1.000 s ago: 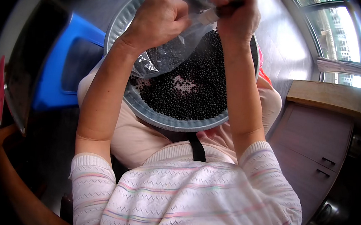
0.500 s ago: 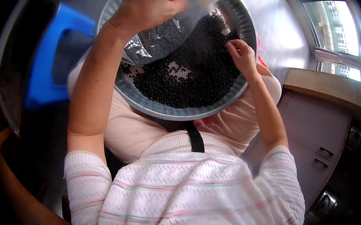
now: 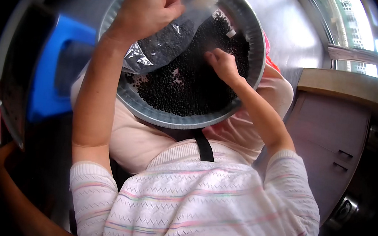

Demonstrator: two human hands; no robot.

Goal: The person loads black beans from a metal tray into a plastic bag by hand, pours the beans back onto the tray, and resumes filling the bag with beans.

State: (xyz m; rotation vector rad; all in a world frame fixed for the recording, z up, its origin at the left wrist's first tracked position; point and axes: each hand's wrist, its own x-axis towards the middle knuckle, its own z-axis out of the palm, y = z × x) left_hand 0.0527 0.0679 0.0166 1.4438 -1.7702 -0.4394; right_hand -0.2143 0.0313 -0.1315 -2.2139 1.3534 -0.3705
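Observation:
My left hand [image 3: 150,10] is closed in a fist around a clear, crinkled plastic bag [image 3: 158,50], which slants over the left side of a round grey metal basin. A pale, cap-like piece [image 3: 204,0] sticks out at the bag's upper end. Many small black beans [image 3: 186,91] cover much of the basin floor, with pinkish patches showing between them. Over the middle of the beans is my right hand [image 3: 222,65], its fingers curled together; what they hold, if anything, is hidden. A small white piece [image 3: 231,33] lies among the beans beyond it.
The basin [image 3: 171,122] rests on my lap. To the left stands a blue plastic stool [image 3: 43,72]. A light cabinet [image 3: 324,127] with dark handles is at the right, below a window [image 3: 357,29].
My right hand has moved left from the basin's right side to the middle of the beans. My left hand and the bag have shifted slightly left.

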